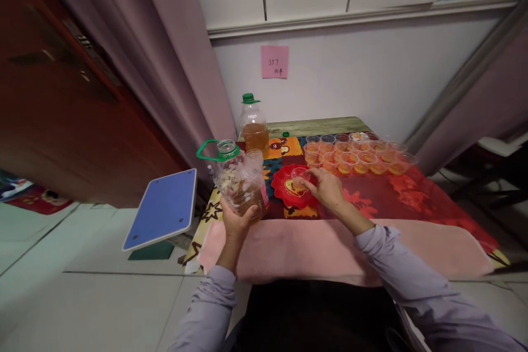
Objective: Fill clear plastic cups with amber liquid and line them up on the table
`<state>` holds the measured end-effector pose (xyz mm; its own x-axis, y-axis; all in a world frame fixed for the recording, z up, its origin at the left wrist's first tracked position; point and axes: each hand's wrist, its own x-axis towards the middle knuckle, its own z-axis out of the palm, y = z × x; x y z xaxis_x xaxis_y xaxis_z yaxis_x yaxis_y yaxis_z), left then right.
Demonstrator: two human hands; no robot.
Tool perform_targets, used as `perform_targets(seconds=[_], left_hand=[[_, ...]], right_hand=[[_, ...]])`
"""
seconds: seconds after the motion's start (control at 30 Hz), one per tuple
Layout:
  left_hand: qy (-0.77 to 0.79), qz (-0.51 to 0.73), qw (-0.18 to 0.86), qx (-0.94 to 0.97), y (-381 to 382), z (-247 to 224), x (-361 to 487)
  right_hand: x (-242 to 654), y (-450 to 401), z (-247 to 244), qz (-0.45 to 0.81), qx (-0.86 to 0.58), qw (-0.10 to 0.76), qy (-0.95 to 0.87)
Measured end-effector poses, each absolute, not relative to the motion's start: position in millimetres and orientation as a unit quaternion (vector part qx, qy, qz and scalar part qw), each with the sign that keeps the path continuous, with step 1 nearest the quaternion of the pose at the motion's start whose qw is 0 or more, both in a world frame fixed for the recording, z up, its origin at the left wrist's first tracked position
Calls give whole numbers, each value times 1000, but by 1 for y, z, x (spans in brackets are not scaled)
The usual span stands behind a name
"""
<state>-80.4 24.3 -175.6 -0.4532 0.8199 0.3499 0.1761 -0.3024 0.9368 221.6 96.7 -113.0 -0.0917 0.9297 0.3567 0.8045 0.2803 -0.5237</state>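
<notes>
My left hand (pixel 238 217) is wrapped round the lower part of a big clear plastic jug (pixel 237 181) with a green handle ring and an uncapped mouth. Amber liquid and pale bits show inside, and the jug leans a little. Between the fingers of my right hand (pixel 325 190) is the rim of a small clear plastic cup (pixel 300 175), held over a red scalloped plate (pixel 278 190) with a gold heart print. Just behind the jug, a clear stacked-looking cup shape (pixel 253 159) shows; what it is exactly is hard to make out.
Rows of clear cups (pixel 348 160), many with orange-amber liquid, stand at the table's back right. A second jug (pixel 254 132) with a green cap stands at the back left, near a loose green cap (pixel 286 134). A pink cloth (pixel 305 247) lies along the front edge. A blue stool (pixel 163 206) stands left.
</notes>
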Motion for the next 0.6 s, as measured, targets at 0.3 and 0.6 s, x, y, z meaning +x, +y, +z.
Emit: perform_targets(seconds=[0.3, 0.6], left_hand=[[543, 655, 233, 470, 26, -176, -83], [562, 645, 211, 472, 28, -175, -86]], right_hand=[[207, 99, -125, 140, -603, 314, -720], [299, 97, -103, 133, -584, 447, -664]])
